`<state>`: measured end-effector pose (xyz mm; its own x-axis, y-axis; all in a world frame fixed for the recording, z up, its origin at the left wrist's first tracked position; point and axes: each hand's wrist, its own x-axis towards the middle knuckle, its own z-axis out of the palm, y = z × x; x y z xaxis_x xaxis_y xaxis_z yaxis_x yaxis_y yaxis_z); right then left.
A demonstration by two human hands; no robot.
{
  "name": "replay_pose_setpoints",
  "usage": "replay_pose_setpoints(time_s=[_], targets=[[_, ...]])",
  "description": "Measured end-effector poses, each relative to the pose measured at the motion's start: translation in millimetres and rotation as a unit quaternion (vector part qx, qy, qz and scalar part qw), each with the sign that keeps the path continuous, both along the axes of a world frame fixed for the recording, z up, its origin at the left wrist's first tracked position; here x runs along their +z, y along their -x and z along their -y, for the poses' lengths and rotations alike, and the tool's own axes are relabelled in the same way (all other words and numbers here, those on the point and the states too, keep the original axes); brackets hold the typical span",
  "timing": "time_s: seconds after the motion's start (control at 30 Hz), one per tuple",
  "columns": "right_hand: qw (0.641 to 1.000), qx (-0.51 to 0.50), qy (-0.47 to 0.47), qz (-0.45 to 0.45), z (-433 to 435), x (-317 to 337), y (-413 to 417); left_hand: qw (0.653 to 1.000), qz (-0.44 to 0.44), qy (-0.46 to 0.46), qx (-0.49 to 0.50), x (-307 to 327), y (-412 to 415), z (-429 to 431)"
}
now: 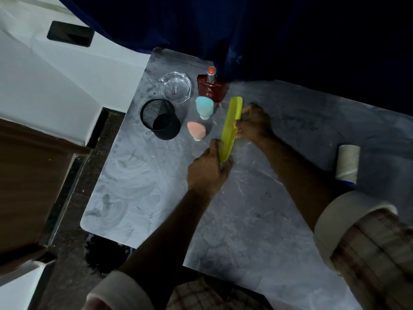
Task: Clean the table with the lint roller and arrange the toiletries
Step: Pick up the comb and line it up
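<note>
A yellow-green comb [230,128] lies lengthwise on the grey marble table [257,209], held at both ends. My left hand [207,171] grips its near end and my right hand [254,124] pinches its far half. Just left of the comb stand a pale blue sponge [204,107] and a pink makeup sponge [196,130]. A dark red perfume bottle [211,87] with an orange cap stands behind them. The lint roller [347,164] lies at the right side of the table, apart from both hands.
A black mesh cup [161,118] and a clear glass ashtray [175,87] sit at the table's far left corner. A dark blue curtain [245,30] hangs over the table's back edge. A black phone [69,34] lies on the white surface to the left.
</note>
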<state>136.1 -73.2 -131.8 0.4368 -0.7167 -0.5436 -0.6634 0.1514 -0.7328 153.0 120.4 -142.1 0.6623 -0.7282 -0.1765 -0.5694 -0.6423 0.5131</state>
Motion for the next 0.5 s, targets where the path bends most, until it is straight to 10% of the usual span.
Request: replay_pose_setpoints(time_s=[0.5], targets=[[0.963, 0.168, 0.171, -0.123, 4, 11, -15, 0.995, 0.062, -0.067, -0.026, -4, -12, 5]])
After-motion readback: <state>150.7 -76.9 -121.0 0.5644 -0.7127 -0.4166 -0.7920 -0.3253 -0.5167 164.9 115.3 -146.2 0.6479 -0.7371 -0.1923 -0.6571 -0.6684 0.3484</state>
